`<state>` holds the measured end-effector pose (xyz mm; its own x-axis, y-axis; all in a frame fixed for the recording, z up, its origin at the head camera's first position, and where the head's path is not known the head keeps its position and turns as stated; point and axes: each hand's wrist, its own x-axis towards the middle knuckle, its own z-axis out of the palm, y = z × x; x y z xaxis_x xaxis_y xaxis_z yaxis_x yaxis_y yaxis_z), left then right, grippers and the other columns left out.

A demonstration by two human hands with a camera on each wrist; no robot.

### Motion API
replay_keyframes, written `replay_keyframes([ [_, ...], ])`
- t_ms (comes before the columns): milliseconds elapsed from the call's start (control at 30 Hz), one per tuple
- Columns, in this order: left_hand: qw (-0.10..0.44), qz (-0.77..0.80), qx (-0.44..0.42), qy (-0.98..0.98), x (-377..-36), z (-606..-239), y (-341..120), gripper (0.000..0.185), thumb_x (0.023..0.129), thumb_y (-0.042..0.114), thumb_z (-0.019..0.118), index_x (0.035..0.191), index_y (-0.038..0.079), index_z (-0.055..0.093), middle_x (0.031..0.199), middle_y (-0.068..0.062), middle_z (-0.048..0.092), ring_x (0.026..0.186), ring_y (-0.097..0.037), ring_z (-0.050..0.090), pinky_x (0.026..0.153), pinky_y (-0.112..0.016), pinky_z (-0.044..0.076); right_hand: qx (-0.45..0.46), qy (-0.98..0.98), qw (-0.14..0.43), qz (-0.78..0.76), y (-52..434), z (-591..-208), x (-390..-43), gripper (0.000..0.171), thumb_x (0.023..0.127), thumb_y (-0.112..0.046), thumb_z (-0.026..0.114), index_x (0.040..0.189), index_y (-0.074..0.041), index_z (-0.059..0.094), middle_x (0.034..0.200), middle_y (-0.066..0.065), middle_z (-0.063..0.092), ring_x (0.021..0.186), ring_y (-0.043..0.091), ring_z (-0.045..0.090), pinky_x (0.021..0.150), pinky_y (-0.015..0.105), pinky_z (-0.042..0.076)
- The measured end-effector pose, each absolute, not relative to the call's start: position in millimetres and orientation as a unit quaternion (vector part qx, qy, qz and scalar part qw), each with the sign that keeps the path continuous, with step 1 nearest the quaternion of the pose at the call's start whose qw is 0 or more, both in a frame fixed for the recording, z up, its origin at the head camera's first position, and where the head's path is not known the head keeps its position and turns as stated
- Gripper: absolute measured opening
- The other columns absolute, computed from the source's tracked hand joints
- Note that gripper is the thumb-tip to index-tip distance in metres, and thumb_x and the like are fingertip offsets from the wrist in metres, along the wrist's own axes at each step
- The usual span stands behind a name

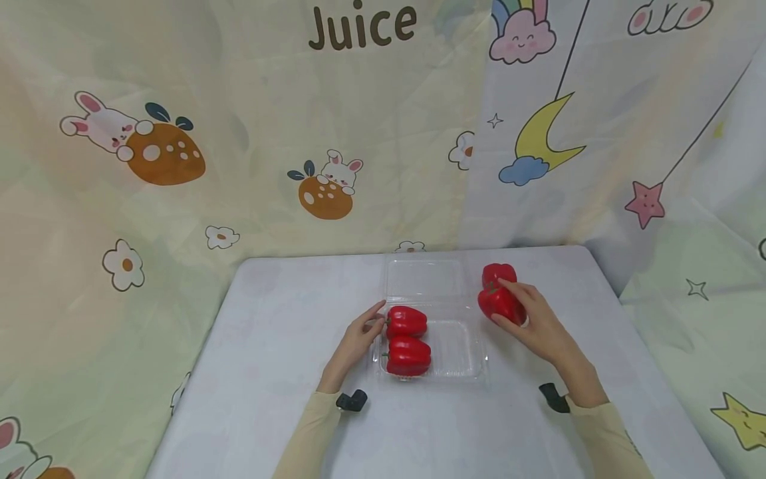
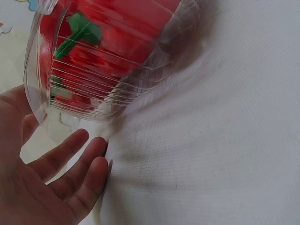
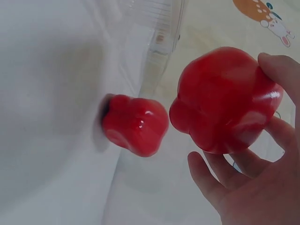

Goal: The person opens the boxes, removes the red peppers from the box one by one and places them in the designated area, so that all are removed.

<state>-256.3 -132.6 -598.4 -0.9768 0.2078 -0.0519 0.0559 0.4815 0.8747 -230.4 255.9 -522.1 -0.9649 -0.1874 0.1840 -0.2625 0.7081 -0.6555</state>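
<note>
My right hand (image 1: 538, 322) grips a red pepper (image 1: 499, 304) above the bench (image 1: 287, 372), beside the clear tray (image 1: 461, 349). My left hand (image 1: 359, 336), fingers relaxed, touches the tray's edge. Risk: glossy skin slipping; the light tray skidding.

Left hand (image 1: 357, 340) rests open against the clear clamshell tray (image 1: 461, 362), centre frame, two red peppers (image 1: 407, 339) inside. Right hand (image 1: 532, 318) grips a third pepper (image 1: 499, 303), right of tray; fourth pepper (image 1: 499, 273) just behind.
</note>
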Motion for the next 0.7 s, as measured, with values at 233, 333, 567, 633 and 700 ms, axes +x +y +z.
replay_keyframes([
  [233,0.081,0.505,0.077,0.856,-258.0,-600.2,-133.2,0.050,0.103,0.041,0.054,0.152,0.038,0.043,0.135,-0.010,0.062,0.114,-0.028,0.068,0.096,-0.048,0.057,0.100,-0.924,0.089,0.359,261.7,-524.5,-231.4,0.086,0.081,-0.021,0.085,0.153,-0.016,0.038,0.144,0.024,0.042,0.129,0.044,0.042,0.084,0.065,0.056],
  [333,0.083,0.506,0.075,0.855,-258.3,-600.4,-132.8,0.050,0.103,0.041,0.055,0.151,0.039,0.043,0.135,-0.010,0.062,0.114,-0.028,0.068,0.096,-0.048,0.057,0.088,-0.925,0.103,0.356,263.8,-524.5,-231.6,0.085,0.082,-0.020,0.083,0.153,-0.014,0.038,0.144,0.024,0.042,0.129,0.045,0.042,0.085,0.066,0.055],
  [567,0.086,0.508,0.070,0.854,-257.4,-600.0,-132.1,0.051,0.102,0.042,0.055,0.151,0.039,0.043,0.135,-0.010,0.062,0.115,-0.028,0.067,0.096,-0.047,0.057,0.068,-0.924,0.113,0.358,267.8,-524.1,-232.2,0.082,0.084,-0.022,0.081,0.153,-0.013,0.037,0.145,0.026,0.040,0.130,0.047,0.041,0.086,0.068,0.054],
  [633,0.086,0.507,0.071,0.855,-257.3,-599.5,-132.6,0.051,0.103,0.042,0.054,0.152,0.039,0.042,0.136,-0.010,0.062,0.115,-0.029,0.067,0.096,-0.047,0.057,0.066,-0.924,0.116,0.357,269.4,-524.6,-232.9,0.082,0.084,-0.021,0.081,0.153,-0.012,0.037,0.145,0.027,0.040,0.130,0.047,0.041,0.086,0.068,0.053],
  [700,0.086,0.507,0.072,0.855,-257.0,-598.8,-133.0,0.051,0.103,0.043,0.054,0.152,0.039,0.042,0.136,-0.010,0.062,0.115,-0.028,0.067,0.096,-0.047,0.057,0.059,-0.926,0.116,0.355,270.9,-524.9,-233.3,0.083,0.085,-0.021,0.081,0.154,-0.013,0.035,0.146,0.027,0.039,0.130,0.048,0.041,0.086,0.068,0.053],
])
